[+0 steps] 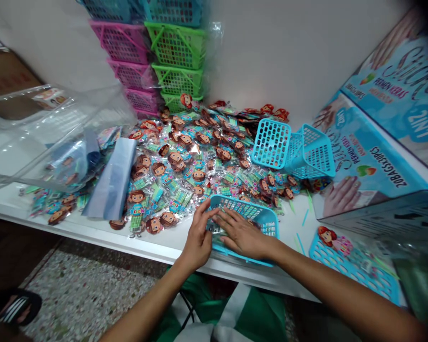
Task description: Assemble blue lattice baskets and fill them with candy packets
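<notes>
A blue plastic basket [275, 227] stands near the front edge of the table. My left hand [199, 235] grips its left end, with the fingers at the rim. My right hand [243, 233] lies flat inside the same basket, fingers stretched out over clear packets that it mostly hides. Beyond the basket spreads a heap of small candy packets [176, 161] with cartoon heads and green sticks.
Stacked pink baskets [124, 43] and green baskets [178, 47] stand at the back. Two blue baskets [271, 143] lie tipped at right, beside printed boxes [374, 156]. A blue perforated piece [360, 273] carries packets. Clear plastic bags [57, 137] lie left.
</notes>
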A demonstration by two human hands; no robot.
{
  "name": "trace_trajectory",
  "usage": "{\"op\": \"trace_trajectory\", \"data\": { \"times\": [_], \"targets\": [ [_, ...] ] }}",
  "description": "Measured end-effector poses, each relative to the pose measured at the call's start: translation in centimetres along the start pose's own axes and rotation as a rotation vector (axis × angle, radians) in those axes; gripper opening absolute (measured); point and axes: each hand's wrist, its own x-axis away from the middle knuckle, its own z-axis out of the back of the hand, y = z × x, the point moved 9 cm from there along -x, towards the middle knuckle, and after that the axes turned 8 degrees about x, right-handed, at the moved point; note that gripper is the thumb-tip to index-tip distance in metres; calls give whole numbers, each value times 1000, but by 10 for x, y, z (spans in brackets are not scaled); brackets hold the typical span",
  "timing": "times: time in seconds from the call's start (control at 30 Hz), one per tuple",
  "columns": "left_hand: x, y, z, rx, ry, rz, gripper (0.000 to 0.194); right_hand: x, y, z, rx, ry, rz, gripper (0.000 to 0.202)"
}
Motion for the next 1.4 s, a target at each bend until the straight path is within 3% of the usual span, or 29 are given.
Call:
{"op": "trace_trajectory", "data": {
  "times": [0.1, 0.2, 0.4, 0.5, 0.63, 0.7, 0.8, 0.87, 0.93, 0.97, 1.03, 1.1, 1.2, 1.27, 1.33, 1.4],
  "targets": [
    [5, 2, 1, -7, 16, -6, 65, 2, 2, 1, -101, -22, -29, 71],
    [10, 2, 2, -32, 43, -18, 63, 2, -2, 2, -198, -77, -37, 62],
    [18, 0, 16, -111, 107, -20, 59, -13, -23, 10, -20, 51, 25, 53],
    [21, -3, 31, -176, 146, -9, 56, -22, -40, 25, 97, 172, 75, 50],
    [21, -8, 55, -263, 170, -13, 51, -9, -58, 75, 192, 501, 198, 35],
    [17, -11, 64, -294, 158, -22, 50, 7, -37, 100, 184, 680, 124, 29],
    [11, -8, 70, -349, 131, -55, 50, 32, 41, 118, 213, 839, -277, 31],
    [12, 8, 74, -409, 205, -100, 51, 45, 102, 109, 273, 780, -595, 52],
    [22, 36, 73, -402, 310, -167, 54, 54, 149, 90, 293, 641, -789, 62],
    [28, 50, 66, -340, 322, -199, 53, 58, 163, 80, 285, 585, -825, 57],
    [39, 67, 33, -62, 174, -169, 46, 67, 175, 65, 250, 532, -806, 43],
    [51, 55, -18, 257, -49, 153, 33, 81, 170, 56, 224, 530, -756, 40],
    [85, 39, -119, 786, -510, 685, 32, 108, 144, 51, 140, 605, -677, 43],
    [83, 24, -152, 990, -465, 865, 42, 126, 117, 49, 16, 701, -587, 42],
    [73, 3, -171, 1205, -257, 1046, 51, 139, 84, 42, -110, 736, -458, 41],
    [60, -9, -187, 1402, -94, 1137, 50, 148, 46, 29, -166, 668, -314, 42]
  ]
}}
